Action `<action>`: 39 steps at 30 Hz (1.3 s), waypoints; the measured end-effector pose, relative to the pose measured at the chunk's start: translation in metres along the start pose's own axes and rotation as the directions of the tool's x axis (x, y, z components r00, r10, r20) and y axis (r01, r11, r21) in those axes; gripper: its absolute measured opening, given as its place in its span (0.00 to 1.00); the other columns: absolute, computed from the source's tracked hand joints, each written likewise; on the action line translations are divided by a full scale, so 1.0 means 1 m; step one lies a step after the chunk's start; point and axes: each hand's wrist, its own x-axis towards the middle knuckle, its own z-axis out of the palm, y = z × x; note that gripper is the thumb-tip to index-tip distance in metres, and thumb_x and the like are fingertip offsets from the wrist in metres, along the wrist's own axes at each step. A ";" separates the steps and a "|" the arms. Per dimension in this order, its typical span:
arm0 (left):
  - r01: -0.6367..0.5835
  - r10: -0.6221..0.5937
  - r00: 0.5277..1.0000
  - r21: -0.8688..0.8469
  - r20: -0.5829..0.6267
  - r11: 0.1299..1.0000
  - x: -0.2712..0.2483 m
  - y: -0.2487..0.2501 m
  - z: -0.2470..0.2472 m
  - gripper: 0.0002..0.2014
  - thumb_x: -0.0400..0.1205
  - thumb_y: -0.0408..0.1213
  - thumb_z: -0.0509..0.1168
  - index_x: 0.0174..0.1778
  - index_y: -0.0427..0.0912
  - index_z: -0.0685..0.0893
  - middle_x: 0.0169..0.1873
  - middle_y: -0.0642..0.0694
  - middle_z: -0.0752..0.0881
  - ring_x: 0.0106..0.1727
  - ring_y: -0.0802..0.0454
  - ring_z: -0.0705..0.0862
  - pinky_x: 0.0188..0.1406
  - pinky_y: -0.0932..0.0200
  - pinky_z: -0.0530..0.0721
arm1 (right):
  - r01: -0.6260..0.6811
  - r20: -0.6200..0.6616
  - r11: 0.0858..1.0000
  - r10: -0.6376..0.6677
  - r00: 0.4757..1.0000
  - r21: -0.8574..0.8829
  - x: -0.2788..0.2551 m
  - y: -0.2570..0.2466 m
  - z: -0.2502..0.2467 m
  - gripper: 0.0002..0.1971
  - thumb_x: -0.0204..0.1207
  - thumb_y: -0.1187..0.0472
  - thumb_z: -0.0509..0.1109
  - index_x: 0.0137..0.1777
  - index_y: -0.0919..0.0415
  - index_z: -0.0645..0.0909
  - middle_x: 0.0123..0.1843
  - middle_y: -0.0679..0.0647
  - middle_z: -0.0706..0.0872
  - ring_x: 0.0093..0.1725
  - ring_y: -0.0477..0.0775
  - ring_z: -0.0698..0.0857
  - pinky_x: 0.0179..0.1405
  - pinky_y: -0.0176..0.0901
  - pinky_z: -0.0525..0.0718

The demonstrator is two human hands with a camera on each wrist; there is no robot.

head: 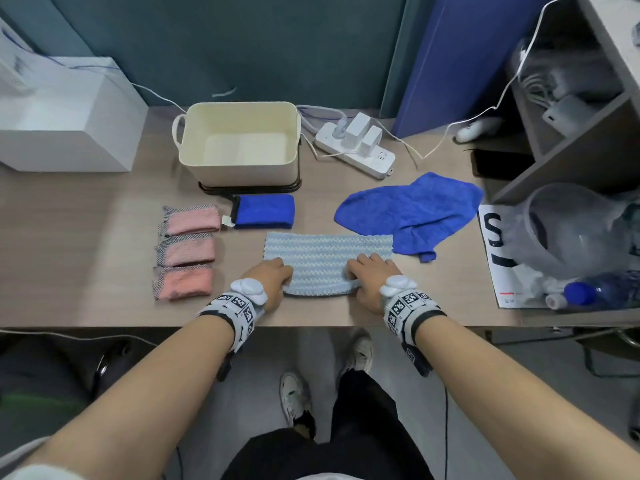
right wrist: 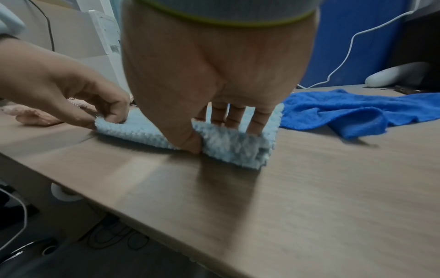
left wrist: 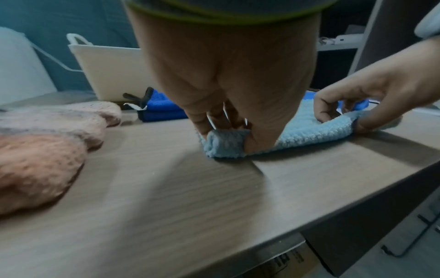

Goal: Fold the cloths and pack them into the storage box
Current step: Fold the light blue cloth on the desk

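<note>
A light blue cloth (head: 325,258) lies flat near the table's front edge. My left hand (head: 273,278) pinches its near left corner (left wrist: 226,143), thumb under and fingers on top. My right hand (head: 367,278) pinches the near right corner (right wrist: 238,148) the same way. The cream storage box (head: 239,168) stands empty at the back of the table. A folded dark blue cloth (head: 265,211) lies in front of it. Three folded pink cloths (head: 188,249) sit in a column at the left. An unfolded dark blue cloth (head: 412,209) lies crumpled at the right.
A white power strip (head: 356,147) with plugs and cables lies behind the crumpled cloth. A white carton (head: 62,133) stands at the back left. Shelving (head: 568,140), a plastic bag (head: 571,230) and a bottle (head: 602,289) crowd the right edge.
</note>
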 end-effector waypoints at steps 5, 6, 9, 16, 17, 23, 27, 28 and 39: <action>0.047 -0.043 0.997 -0.057 0.063 0.997 -0.024 -0.005 0.006 0.07 0.75 0.35 0.60 0.44 0.53 0.73 0.42 0.52 0.82 0.44 0.44 0.80 0.43 0.49 0.81 | 0.009 0.062 1.000 -0.011 0.998 0.018 -0.013 -0.007 0.008 0.23 0.81 0.65 0.61 0.73 0.45 0.75 0.70 0.48 0.80 0.70 0.57 0.75 0.68 0.53 0.72; 0.065 -0.059 0.994 -0.070 0.089 0.995 -0.028 -0.007 0.008 0.07 0.76 0.37 0.60 0.45 0.54 0.72 0.41 0.52 0.82 0.43 0.44 0.80 0.41 0.50 0.81 | 0.014 0.072 1.000 -0.015 0.997 0.025 -0.015 -0.008 0.010 0.22 0.82 0.64 0.60 0.74 0.45 0.75 0.70 0.49 0.80 0.69 0.57 0.76 0.68 0.52 0.72; 0.100 -0.081 0.986 -0.131 0.143 0.986 -0.039 -0.008 0.016 0.06 0.80 0.37 0.60 0.49 0.51 0.71 0.40 0.49 0.82 0.41 0.43 0.79 0.39 0.53 0.76 | 0.033 0.064 0.999 -0.034 0.997 0.017 -0.024 -0.011 0.018 0.17 0.85 0.55 0.60 0.72 0.44 0.75 0.69 0.48 0.82 0.67 0.57 0.77 0.65 0.52 0.70; 0.111 -0.093 0.988 -0.146 0.124 0.983 -0.039 -0.020 0.013 0.08 0.86 0.48 0.62 0.48 0.49 0.81 0.48 0.48 0.86 0.49 0.46 0.84 0.52 0.51 0.81 | 0.029 0.078 0.999 -0.026 0.997 -0.037 -0.029 -0.016 0.020 0.23 0.78 0.45 0.72 0.72 0.42 0.74 0.67 0.46 0.82 0.68 0.56 0.78 0.68 0.52 0.72; 0.105 -0.091 0.991 -0.150 0.096 0.983 -0.037 -0.021 0.010 0.07 0.85 0.47 0.63 0.46 0.49 0.81 0.48 0.47 0.84 0.49 0.45 0.83 0.52 0.49 0.81 | -0.014 0.088 1.000 0.015 0.996 -0.011 -0.026 -0.017 0.019 0.21 0.78 0.49 0.70 0.71 0.40 0.75 0.67 0.47 0.84 0.68 0.58 0.80 0.69 0.52 0.73; 0.136 -0.173 0.978 -0.266 -0.121 0.954 -0.025 -0.023 -0.009 0.02 0.87 0.39 0.60 0.49 0.49 0.75 0.48 0.44 0.84 0.47 0.43 0.82 0.48 0.50 0.78 | -0.257 0.078 0.938 0.246 0.966 0.232 -0.003 0.001 -0.010 0.09 0.66 0.41 0.65 0.47 0.32 0.74 0.49 0.49 0.88 0.49 0.60 0.86 0.54 0.56 0.88; 0.179 -0.237 0.955 -0.288 -0.181 0.941 -0.011 -0.021 -0.020 0.05 0.89 0.40 0.59 0.58 0.47 0.76 0.47 0.47 0.84 0.44 0.46 0.82 0.41 0.54 0.74 | -0.299 0.031 0.898 0.306 0.952 0.322 0.010 0.018 -0.022 0.09 0.69 0.43 0.67 0.49 0.38 0.77 0.46 0.47 0.87 0.44 0.55 0.86 0.50 0.55 0.89; 0.190 -0.251 0.951 -0.298 -0.182 0.935 -0.007 -0.020 -0.021 0.05 0.88 0.41 0.59 0.58 0.48 0.76 0.47 0.47 0.84 0.44 0.47 0.82 0.41 0.54 0.75 | -0.308 0.028 0.892 0.317 0.948 0.330 0.013 0.021 -0.023 0.10 0.68 0.43 0.68 0.48 0.38 0.77 0.46 0.45 0.87 0.44 0.54 0.86 0.50 0.55 0.89; 0.307 -0.350 0.921 -0.235 -0.172 0.922 0.013 -0.018 -0.014 0.06 0.86 0.43 0.64 0.55 0.48 0.75 0.52 0.45 0.83 0.45 0.42 0.83 0.46 0.48 0.83 | -0.299 0.071 0.856 0.298 0.952 0.422 0.031 0.039 -0.018 0.13 0.67 0.42 0.75 0.44 0.42 0.73 0.46 0.45 0.87 0.42 0.55 0.88 0.48 0.60 0.91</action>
